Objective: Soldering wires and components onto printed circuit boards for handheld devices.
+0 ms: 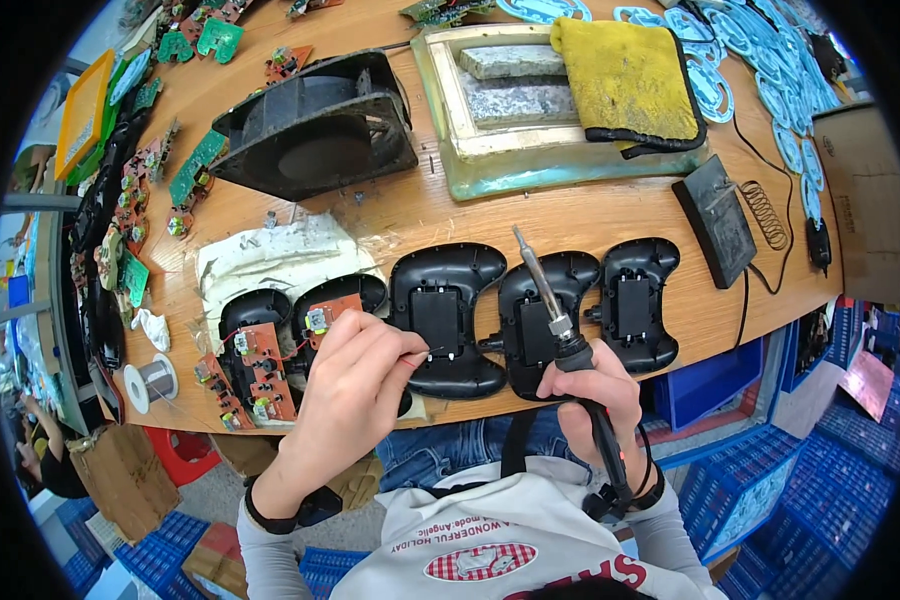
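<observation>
My right hand (598,400) is wrapped round the handle of a soldering iron (542,285). The iron's metal tip points up and away, above the black game controller shells at the right. My left hand (355,375) pinches what looks like a thin piece of wire, thumb and forefinger together, beside the battery box of the middle controller shell (475,262). Further right lie two more open shells (570,268), (660,345). At the left, brown circuit boards (260,350) rest on the leftmost shells (250,305), partly hidden by my left hand.
A black fan (315,125) stands at the back left. Behind the shells is a pale tray (450,165) with a yellow cloth (630,85) over it. An iron stand (715,220) sits right, a solder spool (152,383) left. Several circuit boards (198,170) lie left.
</observation>
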The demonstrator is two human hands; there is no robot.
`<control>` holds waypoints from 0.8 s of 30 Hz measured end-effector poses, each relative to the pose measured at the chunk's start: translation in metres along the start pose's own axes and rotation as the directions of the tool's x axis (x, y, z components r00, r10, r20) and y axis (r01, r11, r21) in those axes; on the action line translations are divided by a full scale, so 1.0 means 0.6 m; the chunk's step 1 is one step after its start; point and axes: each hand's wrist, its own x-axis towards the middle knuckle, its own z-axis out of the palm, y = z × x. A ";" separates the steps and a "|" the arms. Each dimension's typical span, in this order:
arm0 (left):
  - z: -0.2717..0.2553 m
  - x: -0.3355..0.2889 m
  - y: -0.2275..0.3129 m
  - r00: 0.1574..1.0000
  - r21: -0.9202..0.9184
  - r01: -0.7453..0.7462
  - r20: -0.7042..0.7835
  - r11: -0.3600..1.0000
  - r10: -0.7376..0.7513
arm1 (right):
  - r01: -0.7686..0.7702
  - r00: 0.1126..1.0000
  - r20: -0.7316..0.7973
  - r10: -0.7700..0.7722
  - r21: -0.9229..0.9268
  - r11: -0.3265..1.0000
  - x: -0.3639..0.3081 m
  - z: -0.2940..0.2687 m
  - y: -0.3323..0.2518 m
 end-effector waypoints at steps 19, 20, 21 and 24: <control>0.008 -0.001 -0.004 0.997 0.042 -0.024 0.079 0.999 0.021 | -0.043 0.997 -0.054 0.048 0.086 0.995 -0.017 0.000 -0.013; 0.009 0.000 -0.004 0.997 0.049 -0.028 0.078 0.998 0.024 | -0.032 0.998 -0.043 0.035 0.078 0.996 -0.015 0.001 -0.012; 0.008 0.000 -0.004 0.997 0.047 -0.027 0.079 0.999 0.023 | -0.020 0.999 -0.031 0.022 0.071 0.997 -0.014 0.002 -0.012; 0.007 0.000 -0.002 0.996 0.043 -0.017 0.090 0.999 0.013 | -0.037 0.999 -0.010 0.037 0.048 0.998 -0.013 0.002 -0.014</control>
